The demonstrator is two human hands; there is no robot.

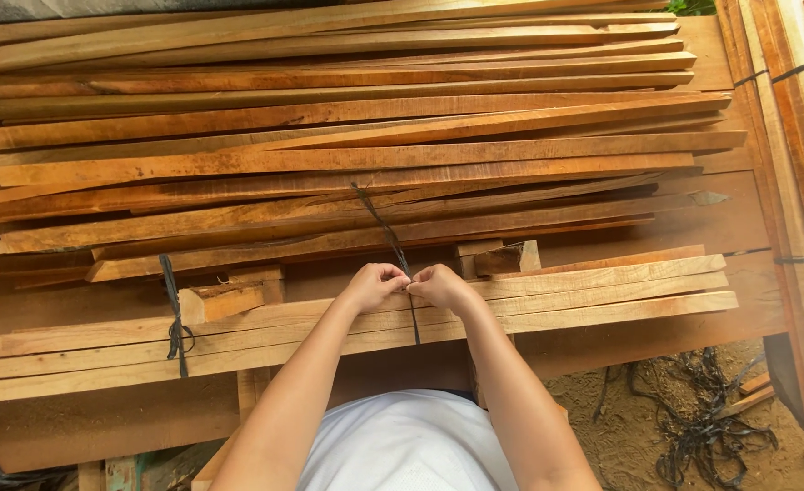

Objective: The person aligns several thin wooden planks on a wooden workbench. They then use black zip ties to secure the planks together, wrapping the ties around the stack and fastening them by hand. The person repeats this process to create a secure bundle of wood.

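A bundle of long pale wooden slats (602, 291) lies across the bench in front of me. A black strap (414, 318) runs around its middle and trails up over the pile behind. My left hand (373, 285) and my right hand (440, 285) meet on top of the bundle, both pinching the strap where it crosses the slats. A second black strap (176, 327) sits tied around the bundle's left part.
A large loose pile of reddish wooden slats (347, 155) fills the bench behind the bundle. Short wood blocks (502, 257) lie between them. More planks (797, 136) stand at the right. Tangled black straps (702, 427) lie on the dirt ground at lower right.
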